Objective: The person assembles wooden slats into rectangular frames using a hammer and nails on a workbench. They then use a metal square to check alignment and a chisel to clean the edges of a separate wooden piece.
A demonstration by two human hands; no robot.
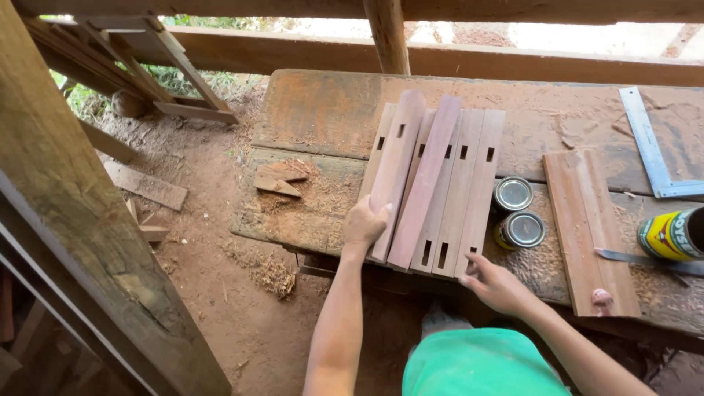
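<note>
right hand [495, 282]: lower centre, open, fingertips on the slotted slats [458, 191]
left hand [364, 224]: gripping tilted slat [396, 172]
tip: probably keep ends flush

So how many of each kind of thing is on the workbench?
Long pale wooden slats with slots: 6, the left hand gripping one, the right hand touching another
Round metal-lidded tins: 2
Flat grooved reddish board: 1
Metal carpenter's square: 1
Yellow can on its side: 1
Total: 11
</note>
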